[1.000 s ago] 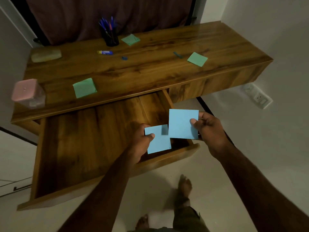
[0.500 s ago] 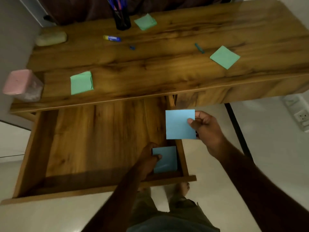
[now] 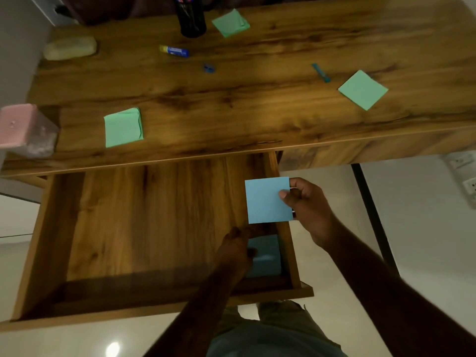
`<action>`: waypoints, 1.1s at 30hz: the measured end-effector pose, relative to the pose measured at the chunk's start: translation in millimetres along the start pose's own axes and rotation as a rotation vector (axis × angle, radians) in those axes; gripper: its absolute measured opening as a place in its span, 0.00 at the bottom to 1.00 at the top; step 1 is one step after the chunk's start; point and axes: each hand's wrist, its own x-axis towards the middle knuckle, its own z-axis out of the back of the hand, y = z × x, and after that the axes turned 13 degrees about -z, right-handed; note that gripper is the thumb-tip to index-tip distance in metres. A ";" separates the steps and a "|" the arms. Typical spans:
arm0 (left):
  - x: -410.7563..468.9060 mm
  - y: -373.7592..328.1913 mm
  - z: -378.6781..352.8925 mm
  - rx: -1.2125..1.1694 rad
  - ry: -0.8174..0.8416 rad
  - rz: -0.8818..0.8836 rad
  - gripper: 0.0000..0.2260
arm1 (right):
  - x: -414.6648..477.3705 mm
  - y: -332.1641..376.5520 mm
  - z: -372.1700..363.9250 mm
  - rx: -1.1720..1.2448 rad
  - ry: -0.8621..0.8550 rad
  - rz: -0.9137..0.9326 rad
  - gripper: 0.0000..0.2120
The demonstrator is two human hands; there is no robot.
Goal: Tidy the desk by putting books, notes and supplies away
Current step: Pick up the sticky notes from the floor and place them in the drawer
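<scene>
The wooden desk (image 3: pixel 231 99) has its wide drawer (image 3: pixel 128 228) pulled out. My right hand (image 3: pixel 309 210) pinches a blue sticky note (image 3: pixel 266 202) by its right edge, above the drawer's right wall. My left hand (image 3: pixel 235 248) reaches down into the drawer's front right corner, with its thumb on the left edge of a second blue note (image 3: pixel 268 256) lying low there in shadow. On the desktop are three green notes (image 3: pixel 123 127) (image 3: pixel 362 90) (image 3: pixel 231 22), a glue stick (image 3: pixel 173 50) and a black pen holder (image 3: pixel 192 19).
A pink-lidded container (image 3: pixel 24 130) stands at the desk's left edge and a pale pouch (image 3: pixel 69 47) at the back left. A small blue item (image 3: pixel 208 68) and a teal one (image 3: pixel 320 72) lie mid-desk. A wall socket (image 3: pixel 463 171) is at the right.
My left hand has carried its blue note down into the drawer's front right corner. My right hand has kept its note above the drawer's right wall. The view has tilted down.
</scene>
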 end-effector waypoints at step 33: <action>-12.7 -20.2 63.5 -1.025 -0.192 0.076 0.09 | -21.2 -16.2 -25.9 -0.027 0.069 0.002 0.10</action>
